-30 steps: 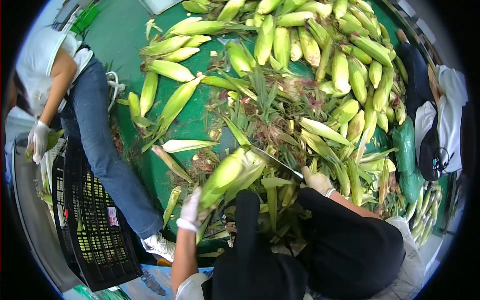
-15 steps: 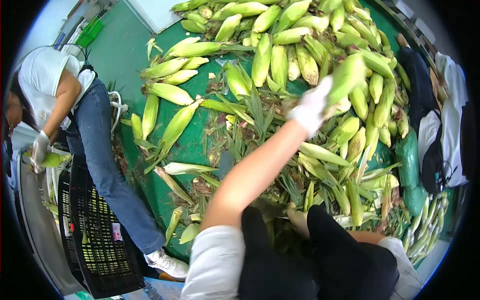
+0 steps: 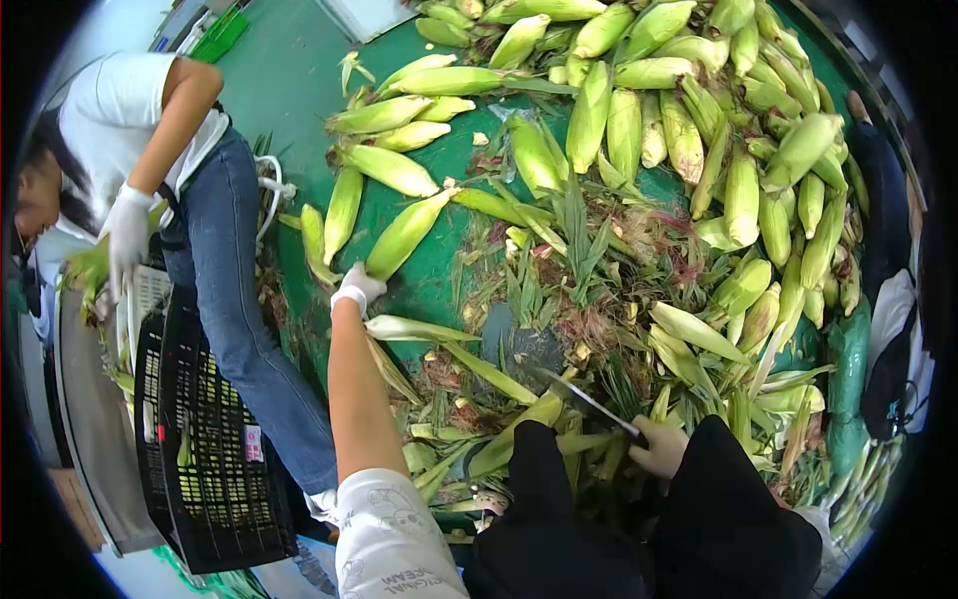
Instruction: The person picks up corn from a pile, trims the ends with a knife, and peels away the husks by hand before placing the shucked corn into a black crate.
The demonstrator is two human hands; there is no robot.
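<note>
While the gloved left hand (image 3: 356,285) closes on a tapered, leafy corn ear (image 3: 404,236), right hand (image 3: 661,446) grips a thin steel knife (image 3: 587,401) — fibrous husks (image 3: 589,299) between them.

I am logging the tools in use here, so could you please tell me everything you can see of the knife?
The knife has a long, narrow, grey blade that looks like metal. It is held in the right hand, whose grip hides the handle. The blade runs up and to the left from that hand, lying low over the cut husks and leaves on the green table. Its tip points towards a dark patch; whether it touches the husks cannot be told.
</note>
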